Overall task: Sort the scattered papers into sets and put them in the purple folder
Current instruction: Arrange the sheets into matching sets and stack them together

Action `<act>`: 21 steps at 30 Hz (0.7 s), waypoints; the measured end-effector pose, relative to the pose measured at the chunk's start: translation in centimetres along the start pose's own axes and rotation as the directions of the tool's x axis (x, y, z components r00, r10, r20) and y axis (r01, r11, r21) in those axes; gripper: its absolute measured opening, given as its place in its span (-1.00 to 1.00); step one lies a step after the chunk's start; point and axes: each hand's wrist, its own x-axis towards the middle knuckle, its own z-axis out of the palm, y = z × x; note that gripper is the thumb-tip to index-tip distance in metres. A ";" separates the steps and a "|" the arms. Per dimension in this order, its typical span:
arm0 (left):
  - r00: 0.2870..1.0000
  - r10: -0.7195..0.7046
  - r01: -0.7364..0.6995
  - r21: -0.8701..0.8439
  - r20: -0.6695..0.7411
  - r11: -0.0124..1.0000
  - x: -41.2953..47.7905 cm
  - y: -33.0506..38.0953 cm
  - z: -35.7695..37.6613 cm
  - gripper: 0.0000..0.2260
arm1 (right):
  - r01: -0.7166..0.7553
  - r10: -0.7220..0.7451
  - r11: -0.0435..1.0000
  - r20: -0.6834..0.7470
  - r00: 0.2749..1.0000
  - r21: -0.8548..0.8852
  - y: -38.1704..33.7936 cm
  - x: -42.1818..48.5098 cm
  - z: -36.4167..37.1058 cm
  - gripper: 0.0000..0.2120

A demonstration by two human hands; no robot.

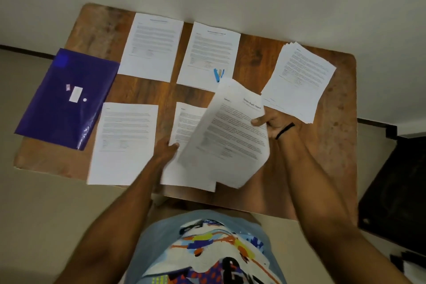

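1. The right hand [274, 122] pinches a lifted sheaf of white printed papers [230, 136], thumb on top, other fingers hidden behind.
2. The left hand [168, 150] clamps the left edge of the near middle white paper pile [186, 122], fingers hidden beneath.
3. Small blue and yellow items [218, 74] on the far middle paper pile [207, 53] are too blurred for us to name.
4. The flat purple plastic folder [66, 99] overhangs the left edge of the brown wooden worktop [334, 145]; we cannot see inside it.

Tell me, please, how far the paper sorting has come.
Done: four piles lie on the table. In hand: the right hand grips several sheets; the left hand touches the near pile. Left: the fanned stack at right and the purple folder, lying aside.
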 end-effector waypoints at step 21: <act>0.949 -0.165 0.247 -0.309 0.270 0.918 0.6 -0.2 -3.2 -0.66 | -0.611 0.322 0.724 -0.626 0.710 -0.321 1.7 13.3 2.1 -0.74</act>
